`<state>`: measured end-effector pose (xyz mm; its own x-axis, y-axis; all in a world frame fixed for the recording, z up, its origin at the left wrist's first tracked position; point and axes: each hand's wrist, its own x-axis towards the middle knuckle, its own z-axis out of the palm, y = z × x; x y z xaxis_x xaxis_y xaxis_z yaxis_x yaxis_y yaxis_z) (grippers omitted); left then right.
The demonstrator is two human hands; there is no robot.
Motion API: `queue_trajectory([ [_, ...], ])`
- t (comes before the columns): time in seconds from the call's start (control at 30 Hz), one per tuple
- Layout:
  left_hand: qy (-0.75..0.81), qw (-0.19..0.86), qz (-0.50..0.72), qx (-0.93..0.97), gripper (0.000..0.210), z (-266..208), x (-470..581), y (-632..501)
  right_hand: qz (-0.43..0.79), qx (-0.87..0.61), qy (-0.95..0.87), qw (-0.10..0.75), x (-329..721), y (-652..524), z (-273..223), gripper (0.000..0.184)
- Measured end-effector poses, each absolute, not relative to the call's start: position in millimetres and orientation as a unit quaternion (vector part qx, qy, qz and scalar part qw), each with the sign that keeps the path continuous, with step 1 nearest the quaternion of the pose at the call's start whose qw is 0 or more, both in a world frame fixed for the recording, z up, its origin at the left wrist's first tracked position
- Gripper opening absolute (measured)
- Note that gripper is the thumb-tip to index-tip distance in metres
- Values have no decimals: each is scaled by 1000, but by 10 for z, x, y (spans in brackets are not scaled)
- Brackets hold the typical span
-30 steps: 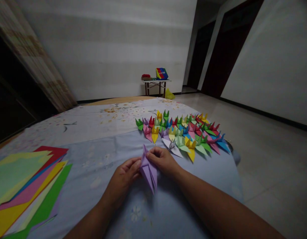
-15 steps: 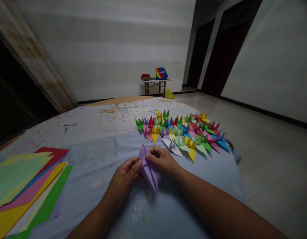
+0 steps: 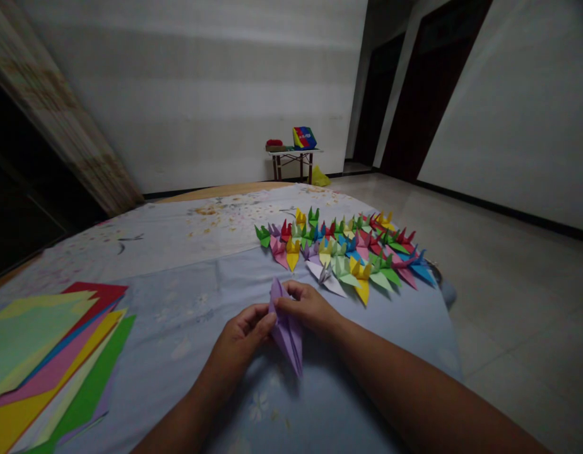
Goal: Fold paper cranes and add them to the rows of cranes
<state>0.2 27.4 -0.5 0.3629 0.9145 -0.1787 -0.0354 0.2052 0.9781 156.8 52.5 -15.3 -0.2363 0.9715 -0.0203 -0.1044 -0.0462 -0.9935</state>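
A purple folded paper (image 3: 288,339), long and pointed at its lower end, is held between my two hands above the blue cloth. My left hand (image 3: 247,333) pinches its left edge, thumb in front. My right hand (image 3: 306,306) grips the upper right part, with the thumb across the front and the fingertips partly hidden behind the paper. Just beyond my right hand stand several rows of folded paper cranes (image 3: 341,252) in many colours. The nearest ones are a white crane (image 3: 325,277) and a yellow crane (image 3: 361,281).
Fanned sheets of coloured paper (image 3: 50,359) lie at the left. A pale blue cloth (image 3: 178,315) and a flowered white cloth (image 3: 178,224) cover the table. Against the far wall, a small table (image 3: 294,152) carries a colourful bag (image 3: 303,137). Tiled floor (image 3: 509,302) extends at the right.
The purple paper has turned slightly, and it looks narrower, its sides closer together. Both hands have shifted a little and keep hold of it. The whole view has moved slightly.
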Motion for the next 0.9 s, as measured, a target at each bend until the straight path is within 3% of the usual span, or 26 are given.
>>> queue_trajectory([
  [0.2,436,642,359,518,31,40,57,222,541,-443,-539,470,1551,529,-162,26],
  [0.37,442,634,378,510,31,87,92,201,514,-449,-551,481,1529,532,-168,31],
  [0.77,455,607,419,498,30,-26,-13,311,540,-393,-573,475,1607,552,-117,33],
  [0.9,457,602,431,492,30,-14,-18,319,602,-379,-540,450,1602,567,-169,35],
])
